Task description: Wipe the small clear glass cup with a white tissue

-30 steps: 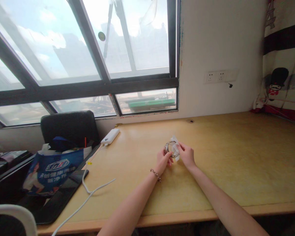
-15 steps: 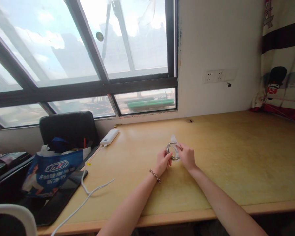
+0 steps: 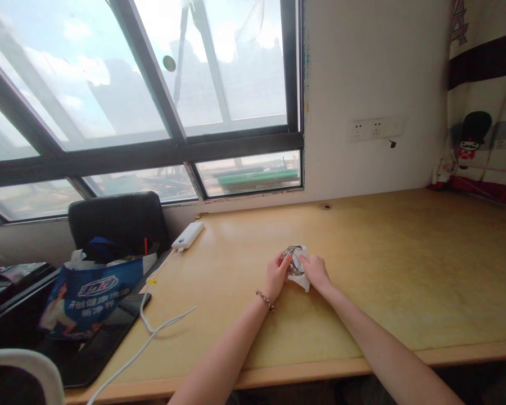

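Note:
Over the middle of the table, my left hand pinches a shiny silver metal ring, bracelet-sized with an openwork rim, its exact kind unclear. A thin white tissue lies against the ring's right side and hangs below it. My right hand is closed on the tissue, thumb pressed toward the ring's inner edge. Some of the fingers behind the ring are hidden. A beaded bracelet circles my left wrist.
The wooden table reaches the wall and window. At left lie a white power bank, its white cable and a black tablet-like panel. A blue bag stands by a black chair.
The tissue has shifted from sticking up above the ring to spreading behind and below it. The ring has turned a little in my left hand, and my right hand has moved slightly.

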`<state>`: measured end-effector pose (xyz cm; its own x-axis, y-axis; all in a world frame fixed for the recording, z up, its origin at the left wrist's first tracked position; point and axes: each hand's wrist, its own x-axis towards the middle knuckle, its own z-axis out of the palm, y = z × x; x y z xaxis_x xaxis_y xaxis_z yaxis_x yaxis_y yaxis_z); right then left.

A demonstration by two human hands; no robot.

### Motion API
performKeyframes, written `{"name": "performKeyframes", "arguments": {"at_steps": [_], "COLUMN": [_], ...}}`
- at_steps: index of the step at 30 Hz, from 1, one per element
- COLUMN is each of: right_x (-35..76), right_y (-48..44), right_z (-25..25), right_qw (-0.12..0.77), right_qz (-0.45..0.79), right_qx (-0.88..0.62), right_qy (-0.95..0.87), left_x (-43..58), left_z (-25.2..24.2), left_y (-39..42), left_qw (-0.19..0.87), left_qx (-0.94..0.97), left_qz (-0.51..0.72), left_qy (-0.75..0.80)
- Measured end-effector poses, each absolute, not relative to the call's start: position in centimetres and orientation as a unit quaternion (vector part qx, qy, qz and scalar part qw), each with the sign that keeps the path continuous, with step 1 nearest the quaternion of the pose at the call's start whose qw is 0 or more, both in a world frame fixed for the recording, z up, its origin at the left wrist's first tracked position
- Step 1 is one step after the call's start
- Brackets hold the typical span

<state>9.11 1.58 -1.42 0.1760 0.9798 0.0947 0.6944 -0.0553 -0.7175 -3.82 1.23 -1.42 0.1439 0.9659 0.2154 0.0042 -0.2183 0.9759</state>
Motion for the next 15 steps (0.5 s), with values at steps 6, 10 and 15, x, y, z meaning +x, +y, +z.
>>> {"name": "performKeyframes", "arguments": {"at_steps": [6, 10, 15], "right_x": [9.11, 9.28, 9.35], "right_y": [1.87, 1.97, 1.74], "right_z": [-1.78, -1.75, -1.23], "right_qw": [0.344, 0.331, 0.315], "right_qz": [0.261, 0.313, 0.225], "right_qx": [-0.714, -0.704, -0.689], "right_qy": [-0.551, -0.545, -0.613], "left_x": [-3.79, -3.61, -3.80], "left_z": [-1.49, -1.38, -1.45], "left_y": [1.36, 1.30, 1.75], "left_qw": [0.489, 0.517, 0.576], "left_qx": [0.635, 0.625, 0.566], "left_qz": [0.482, 0.476, 0.492], "left_qy": [0.353, 0.341, 0.324]}}
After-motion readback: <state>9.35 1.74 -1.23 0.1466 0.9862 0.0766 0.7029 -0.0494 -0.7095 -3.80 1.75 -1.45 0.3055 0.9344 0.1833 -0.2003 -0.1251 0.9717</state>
